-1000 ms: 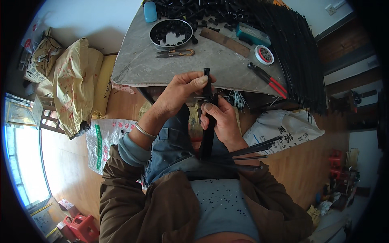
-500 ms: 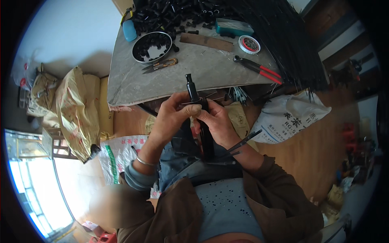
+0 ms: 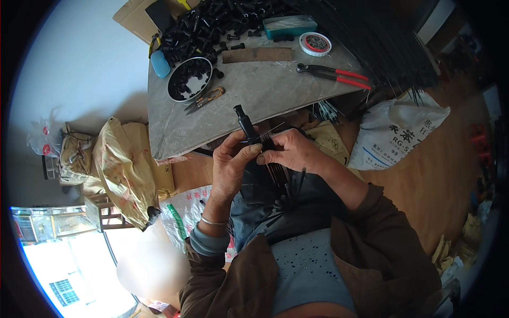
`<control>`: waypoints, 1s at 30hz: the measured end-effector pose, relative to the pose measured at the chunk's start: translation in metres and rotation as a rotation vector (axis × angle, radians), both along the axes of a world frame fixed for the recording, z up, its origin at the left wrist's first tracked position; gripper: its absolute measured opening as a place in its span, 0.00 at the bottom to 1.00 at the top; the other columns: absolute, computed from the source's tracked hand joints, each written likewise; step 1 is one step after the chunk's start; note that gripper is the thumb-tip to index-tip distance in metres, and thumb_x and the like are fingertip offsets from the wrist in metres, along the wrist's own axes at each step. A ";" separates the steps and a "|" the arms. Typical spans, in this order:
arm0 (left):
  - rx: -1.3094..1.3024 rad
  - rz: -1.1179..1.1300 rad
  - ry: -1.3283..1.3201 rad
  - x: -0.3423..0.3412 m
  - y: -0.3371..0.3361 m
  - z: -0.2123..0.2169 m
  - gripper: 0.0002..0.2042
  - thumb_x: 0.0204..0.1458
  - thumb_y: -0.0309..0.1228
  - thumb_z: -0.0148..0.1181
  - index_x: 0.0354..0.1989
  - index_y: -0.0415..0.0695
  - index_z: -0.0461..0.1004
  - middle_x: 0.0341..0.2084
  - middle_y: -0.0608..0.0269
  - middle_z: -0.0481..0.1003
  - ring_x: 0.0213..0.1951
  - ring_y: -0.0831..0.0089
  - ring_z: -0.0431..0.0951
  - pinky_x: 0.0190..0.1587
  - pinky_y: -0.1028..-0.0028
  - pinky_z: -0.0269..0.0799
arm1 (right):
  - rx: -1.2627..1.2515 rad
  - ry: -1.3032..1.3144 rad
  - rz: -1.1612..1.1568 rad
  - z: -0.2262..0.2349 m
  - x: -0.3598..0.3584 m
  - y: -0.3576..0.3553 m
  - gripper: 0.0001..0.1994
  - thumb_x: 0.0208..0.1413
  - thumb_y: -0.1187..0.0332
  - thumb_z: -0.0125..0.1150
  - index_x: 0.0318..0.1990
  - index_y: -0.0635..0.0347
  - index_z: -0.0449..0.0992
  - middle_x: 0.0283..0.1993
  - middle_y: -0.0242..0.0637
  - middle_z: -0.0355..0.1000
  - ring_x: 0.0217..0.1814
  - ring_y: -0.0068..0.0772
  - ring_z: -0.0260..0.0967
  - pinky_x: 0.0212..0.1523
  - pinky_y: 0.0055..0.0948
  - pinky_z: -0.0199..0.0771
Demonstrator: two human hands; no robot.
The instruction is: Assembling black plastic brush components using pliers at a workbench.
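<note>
My left hand [image 3: 230,161] and my right hand [image 3: 291,151] both grip a black rod-like assembly [image 3: 248,127] over my lap, just below the grey table's [image 3: 254,95] near edge. The assembly has a thick black cap at its upper end and several thin black ribs [image 3: 281,183] fanning down toward my knees. My left fingers wrap the shaft below the cap. My right fingers pinch the ribs where they meet the shaft.
On the table lie a bowl of black parts [image 3: 190,79], small scissors [image 3: 205,98], red-handled pliers [image 3: 334,73], a wooden strip [image 3: 257,54], a tape roll [image 3: 315,43] and a heap of black pieces [image 3: 212,24]. Sacks [image 3: 124,169] stand left, a white bag [image 3: 395,132] right.
The view has shifted, with table and hands sitting lower and more to the right in the picture. Both hands have kept hold of the assembly, whose ribs now fan out more below.
</note>
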State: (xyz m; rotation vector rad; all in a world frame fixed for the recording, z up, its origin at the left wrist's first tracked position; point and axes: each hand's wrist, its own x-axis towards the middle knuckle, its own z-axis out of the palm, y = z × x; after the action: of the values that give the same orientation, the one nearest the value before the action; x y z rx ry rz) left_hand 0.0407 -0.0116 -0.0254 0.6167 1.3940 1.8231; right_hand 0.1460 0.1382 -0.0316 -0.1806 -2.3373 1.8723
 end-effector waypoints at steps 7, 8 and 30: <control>0.049 -0.019 -0.093 0.001 0.001 -0.013 0.16 0.49 0.20 0.61 0.49 0.40 0.74 0.45 0.64 0.74 0.46 0.76 0.73 0.52 0.74 0.67 | -0.440 -0.088 0.081 -0.011 0.003 0.010 0.13 0.48 0.60 0.70 0.33 0.61 0.80 0.25 0.19 0.68 0.29 0.11 0.61 0.31 0.18 0.62; 0.054 -0.016 -0.068 0.001 0.002 -0.013 0.16 0.49 0.20 0.61 0.48 0.41 0.74 0.46 0.63 0.72 0.47 0.74 0.72 0.53 0.73 0.66 | -0.511 -0.103 0.105 -0.022 0.002 0.012 0.13 0.47 0.60 0.70 0.32 0.61 0.80 0.25 0.19 0.69 0.30 0.11 0.61 0.31 0.17 0.61; 0.184 -0.098 -0.081 0.006 0.010 -0.013 0.17 0.49 0.24 0.64 0.49 0.39 0.72 0.42 0.64 0.75 0.45 0.76 0.74 0.54 0.71 0.66 | -0.755 -0.075 -0.019 -0.033 0.015 -0.004 0.17 0.44 0.58 0.73 0.36 0.61 0.78 0.31 0.24 0.72 0.34 0.14 0.66 0.37 0.18 0.66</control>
State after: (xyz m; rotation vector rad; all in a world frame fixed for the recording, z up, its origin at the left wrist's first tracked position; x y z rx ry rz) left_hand 0.0465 -0.0018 -0.0387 0.6853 1.1317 1.8890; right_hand 0.1609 0.1345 -0.0643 -0.3467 -1.5338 2.6721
